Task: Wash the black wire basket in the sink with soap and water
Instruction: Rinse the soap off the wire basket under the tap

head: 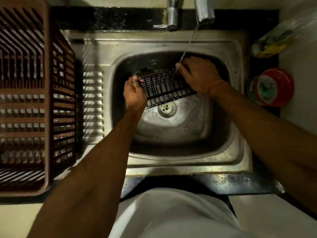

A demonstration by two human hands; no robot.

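Head view: left hand [134, 95] and right hand [199, 74] grip black wire basket [164, 87]; best turned steadily beneath thin tap stream [189, 42].

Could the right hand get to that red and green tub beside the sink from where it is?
Probably yes, once it lets go: the right hand grips the black wire basket, and the tub sits uncovered on its side of the sink.

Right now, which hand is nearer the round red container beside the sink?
Right. The right hand grips the black wire basket at the end toward the red container; the left hand holds the far end.
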